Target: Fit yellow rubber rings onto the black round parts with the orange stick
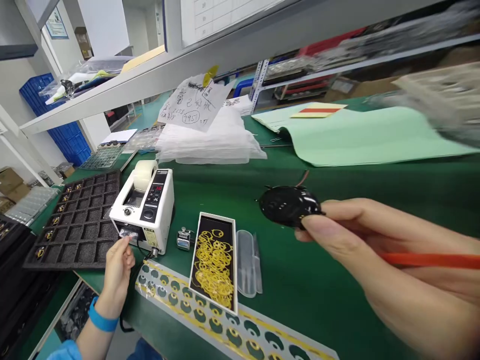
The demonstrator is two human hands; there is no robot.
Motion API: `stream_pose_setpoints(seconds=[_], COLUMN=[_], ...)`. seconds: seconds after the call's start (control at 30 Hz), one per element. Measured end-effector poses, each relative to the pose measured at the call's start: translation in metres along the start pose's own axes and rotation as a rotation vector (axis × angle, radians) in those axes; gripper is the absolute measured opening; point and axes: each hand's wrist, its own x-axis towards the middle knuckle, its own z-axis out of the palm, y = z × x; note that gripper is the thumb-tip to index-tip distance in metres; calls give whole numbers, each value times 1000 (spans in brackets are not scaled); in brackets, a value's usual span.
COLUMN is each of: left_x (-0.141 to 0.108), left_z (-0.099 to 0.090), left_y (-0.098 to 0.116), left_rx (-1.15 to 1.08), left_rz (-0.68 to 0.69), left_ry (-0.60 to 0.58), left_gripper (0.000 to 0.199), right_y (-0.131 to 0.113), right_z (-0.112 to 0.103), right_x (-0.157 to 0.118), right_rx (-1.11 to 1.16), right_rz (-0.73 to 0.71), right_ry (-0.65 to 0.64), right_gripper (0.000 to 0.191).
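My right hand (360,250) pinches a glossy black round part (288,205) by its edge, between thumb and fingers. A short reddish wire sticks up from the part's top. A slim orange-red stick (431,260) lies across the same palm; its kind is not clear. My left hand (119,262) is at the front outlet of a white tape dispenser (161,210), fingertips pressed together beside a shiny clear patch. What lies between them is too small to tell. A roll of clear tape (144,175) sits in the top of the dispenser.
A white tray (235,260) of yellow rings stands beside a metal tally counter (183,239) and a clear plastic case (246,265). A perforated sticker sheet (180,295) lies in front. Left is a black foam tray (82,220); behind are white sheets (210,145) and green paper (360,135).
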Motion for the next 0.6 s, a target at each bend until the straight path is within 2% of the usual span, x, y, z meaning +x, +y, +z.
stream_pose_setpoints(seconds=[0.07, 0.13, 0.2, 0.3, 0.4, 0.5, 0.6], left_x=[-2, -8, -14, -11, 0, 3, -8], left_z=[2, 4, 6, 13, 25, 40, 59], left_y=[9, 21, 34, 53, 71, 92, 108], left_rx=[41, 102, 182, 528, 887, 896, 654], left_rz=[104, 243, 362, 513, 643, 713, 766], left_ry=[26, 41, 4, -206, -384, -454, -577], left_gripper=[41, 34, 27, 16, 16, 18, 23], right_y=[-6, -11, -14, -13, -7, -2, 0], right_z=[-1, -2, -2, -2, -3, -7, -10], right_x=[-1, 0, 3, 10, 15, 18, 20], right_rx=[-56, -61, -48, -33, 22, 152, 307], right_rz=[69, 65, 42, 5, -12, 54, 226], right_ry=[43, 70, 58, -20, -42, -128, -267], right_gripper=[20, 23, 28, 31, 29, 29, 31])
